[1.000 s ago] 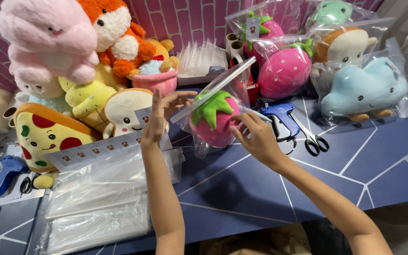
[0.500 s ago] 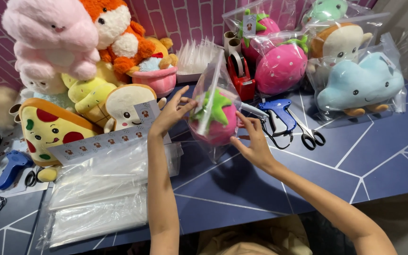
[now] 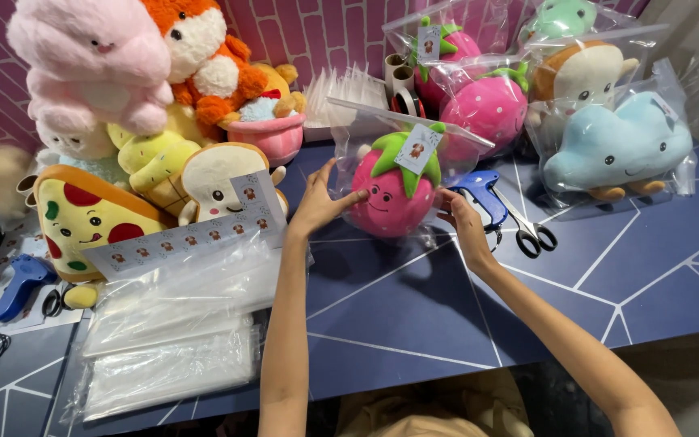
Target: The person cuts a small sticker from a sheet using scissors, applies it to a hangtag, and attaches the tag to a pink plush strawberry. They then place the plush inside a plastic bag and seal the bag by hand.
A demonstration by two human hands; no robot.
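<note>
Table: a dark blue top with pale lines, crowded at the back and left with toys, open in the middle.
Loose toys: a heap at left, with a pink plush, an orange fox, a pizza-slice plush and a toast plush.
Bagged toys: at back right, a blue cloud plush and a pink strawberry, each in clear plastic.
Bag stack: flat clear bags lie near the left front edge.
Strawberry plush: a pink one with a green leaf top now stands upright on the table inside a clear bag; half a second ago it was tilted and held higher.
Change: the bag has come down around the toy and its mouth stands open above, so I judge the toy is seated inside and the bag is not yet closed.
Left hand: spread wide, fingertips pressing the bag against the toy's left side.
Right hand: open, fingers resting on the bag's right side.
Tools: a blue tag gun and scissors lie just right of the right hand.
</note>
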